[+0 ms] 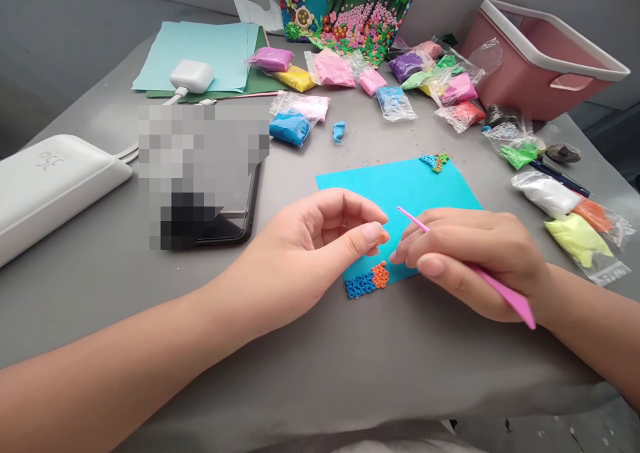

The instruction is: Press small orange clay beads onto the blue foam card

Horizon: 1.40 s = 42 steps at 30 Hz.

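- Head view: the left hand (320, 240) hovered over the blue card (400, 200) near the front edge of the grey tabletop (100, 293), thumb and forefinger pinched on a tiny orange clay bit (383, 238)
- The right hand (470, 256) gripped a thin pink tool (480, 276), whose tip pointed toward the left thumb
- On the card's near corner sat a patch of blue and orange clay rings (367, 282); a smaller patch (435, 162) lay at its far right corner
- Bagged clay packets (335, 70) were spread along the far edge, more at the right edge beside a pink basket (540, 60)
- A white power bank (45, 186) lay at the left edge
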{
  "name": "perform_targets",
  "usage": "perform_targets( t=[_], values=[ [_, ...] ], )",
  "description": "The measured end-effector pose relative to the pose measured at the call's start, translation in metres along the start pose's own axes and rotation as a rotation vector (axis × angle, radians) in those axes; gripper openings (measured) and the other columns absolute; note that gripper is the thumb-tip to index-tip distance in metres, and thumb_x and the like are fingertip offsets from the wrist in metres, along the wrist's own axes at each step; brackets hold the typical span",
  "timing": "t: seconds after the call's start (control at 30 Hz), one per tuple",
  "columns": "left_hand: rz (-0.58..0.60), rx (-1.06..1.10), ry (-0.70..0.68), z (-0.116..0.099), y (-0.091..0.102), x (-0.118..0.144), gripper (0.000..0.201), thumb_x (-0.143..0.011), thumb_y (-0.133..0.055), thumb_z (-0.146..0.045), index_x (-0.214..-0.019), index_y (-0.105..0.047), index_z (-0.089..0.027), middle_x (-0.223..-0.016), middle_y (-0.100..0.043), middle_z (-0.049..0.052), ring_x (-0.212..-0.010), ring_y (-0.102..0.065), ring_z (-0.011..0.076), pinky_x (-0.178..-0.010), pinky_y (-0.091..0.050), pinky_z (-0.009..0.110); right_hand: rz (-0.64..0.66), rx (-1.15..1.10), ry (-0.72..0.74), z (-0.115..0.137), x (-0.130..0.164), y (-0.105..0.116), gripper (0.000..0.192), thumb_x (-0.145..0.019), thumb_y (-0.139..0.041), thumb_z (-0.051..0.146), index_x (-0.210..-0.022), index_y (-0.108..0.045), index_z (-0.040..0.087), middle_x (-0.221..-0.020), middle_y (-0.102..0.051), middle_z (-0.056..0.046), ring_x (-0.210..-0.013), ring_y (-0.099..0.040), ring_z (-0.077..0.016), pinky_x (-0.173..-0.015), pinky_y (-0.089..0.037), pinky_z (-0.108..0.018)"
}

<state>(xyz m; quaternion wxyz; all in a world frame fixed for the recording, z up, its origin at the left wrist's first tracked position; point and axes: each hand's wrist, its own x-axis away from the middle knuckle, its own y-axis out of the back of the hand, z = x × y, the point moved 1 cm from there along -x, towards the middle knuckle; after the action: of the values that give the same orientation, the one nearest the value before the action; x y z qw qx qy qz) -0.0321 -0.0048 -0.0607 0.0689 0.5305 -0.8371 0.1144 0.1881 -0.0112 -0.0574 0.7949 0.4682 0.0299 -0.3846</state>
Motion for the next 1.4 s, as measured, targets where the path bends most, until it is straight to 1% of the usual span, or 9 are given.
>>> perform_targets(
  t=[0.1,0.17,0.3,0.43,0.57,0.9,1.1,1.27,1.4],
  values=[
    [0.006,-0.010,0.019,-0.001,0.000,0.001,0.016,-0.081,-0.081,-0.034,-0.089,-0.071,-0.023,-0.089,-0.075,-0.002,-0.087,-0.072,0.0152,-0.077,-0.058,0.021,-0.045,-0.128,-0.100,0.003,0.000,0.006,0.045,-0.109,-0.027,0.042,-0.106,-0.067,0.021,-0.094,-0.074,-0.008,-0.088,-0.070,-0.0178,-0.079,-0.054,-0.032],
    [0.004,-0.012,0.023,-0.001,-0.001,0.001,0.016,-0.082,-0.081,-0.033,-0.089,-0.071,-0.024,-0.089,-0.075,-0.002,-0.087,-0.072,0.0150,-0.077,-0.058,0.021,-0.053,-0.203,-0.206,0.004,0.000,0.008,0.046,-0.109,-0.027,0.044,-0.108,-0.067,0.020,-0.098,-0.074,-0.008,-0.091,-0.069,-0.0173,-0.080,-0.053,-0.031],
    [-0.018,-0.012,0.009,0.000,-0.001,0.000,0.017,-0.084,-0.078,-0.038,-0.090,-0.071,-0.024,-0.091,-0.075,-0.002,-0.092,-0.073,0.0157,-0.081,-0.058,0.022,0.033,-0.280,-0.372,0.003,0.001,0.007,0.027,-0.095,-0.042,0.010,-0.088,-0.066,0.020,-0.081,-0.070,-0.002,-0.075,-0.064,-0.0143,-0.066,-0.049,-0.027],
    [-0.007,-0.011,0.003,0.001,-0.001,-0.001,0.018,-0.084,-0.079,-0.038,-0.090,-0.071,-0.024,-0.091,-0.075,-0.002,-0.092,-0.073,0.0152,-0.081,-0.058,0.021,0.087,-0.359,-0.444,0.001,0.002,-0.001,0.023,-0.081,-0.043,0.002,-0.083,-0.056,0.021,-0.065,-0.055,0.004,-0.056,-0.047,-0.0101,-0.049,-0.036,-0.023],
    [-0.004,-0.005,0.010,0.001,-0.001,0.000,0.018,-0.083,-0.080,-0.038,-0.089,-0.071,-0.024,-0.089,-0.075,-0.003,-0.092,-0.073,0.0142,-0.079,-0.057,0.019,0.073,-0.342,-0.433,-0.001,0.002,-0.005,0.021,-0.077,-0.042,0.001,-0.078,-0.049,0.021,-0.062,-0.045,0.005,-0.054,-0.036,-0.0090,-0.048,-0.029,-0.023],
    [-0.001,-0.017,-0.002,0.002,-0.001,0.000,0.019,-0.084,-0.078,-0.039,-0.090,-0.070,-0.023,-0.093,-0.076,-0.001,-0.094,-0.073,0.0172,-0.083,-0.058,0.024,0.104,-0.345,-0.439,0.000,0.001,-0.006,0.020,-0.078,-0.043,0.002,-0.077,-0.050,0.021,-0.063,-0.047,0.005,-0.055,-0.038,-0.0097,-0.049,-0.030,-0.024],
    [0.015,0.000,-0.014,0.003,-0.001,0.000,0.012,-0.089,-0.074,-0.036,-0.090,-0.071,-0.024,-0.089,-0.074,-0.004,-0.092,-0.072,0.0122,-0.080,-0.056,0.018,0.108,-0.313,-0.421,0.000,0.000,-0.007,0.019,-0.079,-0.042,0.003,-0.078,-0.050,0.021,-0.064,-0.046,0.005,-0.055,-0.037,-0.0092,-0.050,-0.030,-0.023],
    [0.022,0.007,-0.010,0.002,-0.001,-0.001,0.017,-0.084,-0.080,-0.037,-0.089,-0.071,-0.023,-0.088,-0.074,-0.004,-0.092,-0.072,0.0126,-0.080,-0.057,0.017,0.109,-0.285,-0.403,0.002,-0.001,-0.008,0.020,-0.078,-0.043,0.002,-0.077,-0.050,0.021,-0.064,-0.045,0.006,-0.055,-0.035,-0.0084,-0.050,-0.030,-0.023],
    [0.030,0.012,0.007,0.002,-0.001,0.000,0.017,-0.084,-0.079,-0.038,-0.090,-0.071,-0.024,-0.088,-0.073,-0.006,-0.092,-0.071,0.0098,-0.080,-0.056,0.013,0.057,-0.338,-0.432,0.004,0.000,-0.004,0.020,-0.081,-0.043,0.003,-0.078,-0.053,0.020,-0.064,-0.049,0.005,-0.056,-0.041,-0.0096,-0.052,-0.034,-0.024]
  ],
)
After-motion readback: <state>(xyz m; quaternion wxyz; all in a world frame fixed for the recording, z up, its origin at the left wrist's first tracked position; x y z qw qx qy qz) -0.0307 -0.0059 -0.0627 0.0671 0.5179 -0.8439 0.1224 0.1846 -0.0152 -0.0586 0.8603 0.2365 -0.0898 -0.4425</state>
